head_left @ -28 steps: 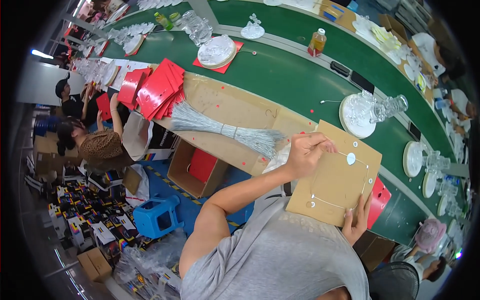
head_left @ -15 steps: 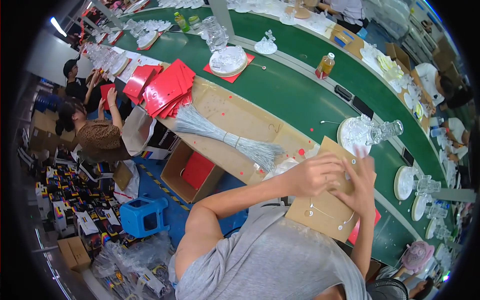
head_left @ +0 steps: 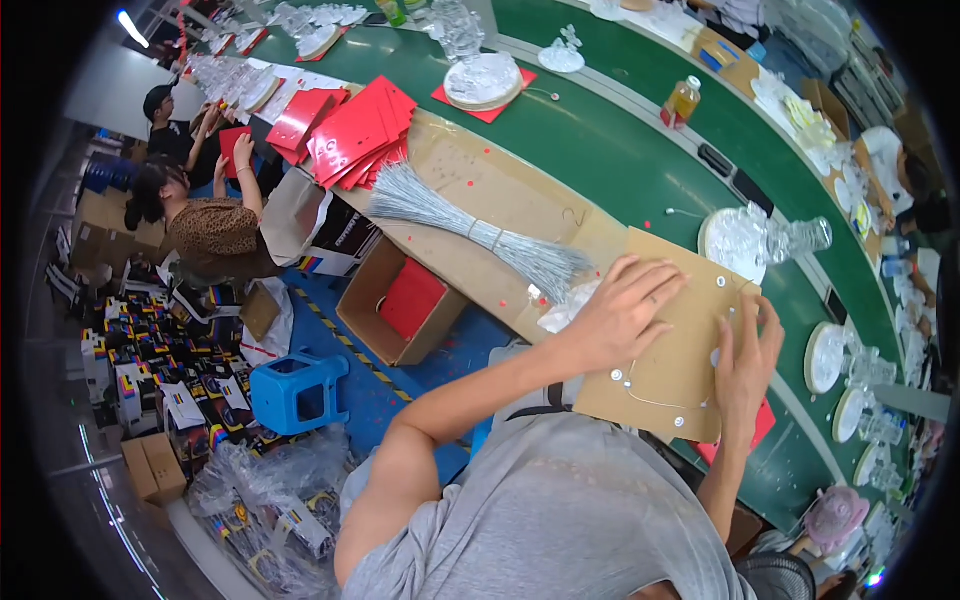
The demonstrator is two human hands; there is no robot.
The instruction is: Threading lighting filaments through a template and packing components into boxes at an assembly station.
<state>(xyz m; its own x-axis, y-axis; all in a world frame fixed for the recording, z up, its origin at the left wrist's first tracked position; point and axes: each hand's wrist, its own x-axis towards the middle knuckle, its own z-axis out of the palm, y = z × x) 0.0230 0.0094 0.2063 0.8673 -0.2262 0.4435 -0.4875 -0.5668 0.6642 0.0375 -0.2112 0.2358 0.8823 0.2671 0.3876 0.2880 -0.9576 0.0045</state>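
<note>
A brown cardboard sheet [head_left: 655, 372] stands tilted in front of my chest, fitted with small round white discs and thin white wires. My left hand [head_left: 628, 318] lies on its left part with the fingers stretched out and nothing visible in them. Along the right edge, my right hand [head_left: 745, 365] grips the sheet, the thumb on its face and the fingers bent at the edge. A thin wire [head_left: 655, 398] curves across the lower part of the sheet. Red sheet material [head_left: 765, 425] shows partly behind the cardboard, near my right wrist.
A bundle of thin grey wires [head_left: 480, 230] lies on the cardboard-covered bench beside stacked red sheets [head_left: 360, 130]. Clear ornaments on round bases [head_left: 735, 245] stand along the green conveyor [head_left: 600, 130]. A blue stool [head_left: 297, 390] and an open box [head_left: 400, 310] are on the left. Other people work nearby.
My hands have moved apart: the left has flattened onto the sheet, the right has shifted to its right edge. The sheet is more upright, and the whole view has shifted.
</note>
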